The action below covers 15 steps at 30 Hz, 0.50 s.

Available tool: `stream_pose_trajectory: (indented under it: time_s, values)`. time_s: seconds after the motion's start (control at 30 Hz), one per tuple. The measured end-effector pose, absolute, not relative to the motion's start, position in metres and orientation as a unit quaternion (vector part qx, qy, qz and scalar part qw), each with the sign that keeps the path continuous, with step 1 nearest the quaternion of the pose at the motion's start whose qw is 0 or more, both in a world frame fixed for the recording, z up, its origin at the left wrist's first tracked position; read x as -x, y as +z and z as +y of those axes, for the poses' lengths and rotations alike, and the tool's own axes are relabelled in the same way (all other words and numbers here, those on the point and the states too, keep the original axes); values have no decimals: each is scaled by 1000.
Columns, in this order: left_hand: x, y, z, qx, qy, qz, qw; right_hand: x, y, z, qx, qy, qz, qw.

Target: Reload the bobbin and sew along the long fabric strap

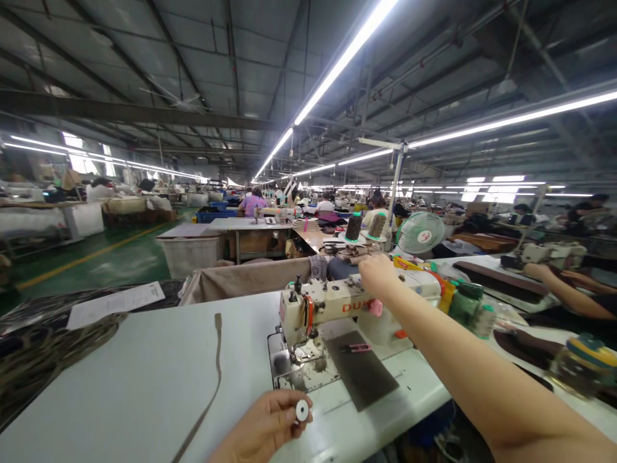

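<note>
Right fingers [369,267] partly out of view

Surface [139,379]: pale, smooth top, its bare stretch to the left.
Sewing machine [332,305]: cream-coloured with orange lettering, standing on the right part, needle end toward the left.
Metal plate [308,376]: set in the top below the needle, marked with dark patches.
Dark sheet [369,382]: flat, slanting from under the machine's arm toward the front edge.
Pink-handled snips [359,348]: lying on that sheet.
Strap [218,357]: narrow, grey-brown, well apart from the machine on its left, broader at the far end.
Tangled straps [53,370]: heaped along the left edge; what bears them is hidden.
</note>
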<state>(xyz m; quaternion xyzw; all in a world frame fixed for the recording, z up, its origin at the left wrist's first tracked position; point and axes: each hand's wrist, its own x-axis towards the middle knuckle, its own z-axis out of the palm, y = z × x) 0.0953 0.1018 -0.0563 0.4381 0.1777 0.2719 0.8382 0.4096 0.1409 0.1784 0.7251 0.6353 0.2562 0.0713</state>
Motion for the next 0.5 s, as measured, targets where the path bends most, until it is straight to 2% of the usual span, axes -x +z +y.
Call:
stream_pose_trajectory:
  time_s: [0.23, 0.5]
  values:
    - [-92, -59, 103, -437, 295, 183, 830, -406, 178, 141, -728, 239, 638, 75]
    - [-93, -59, 101, -439, 260, 185, 840, -404, 177, 137, -710, 233, 661, 69]
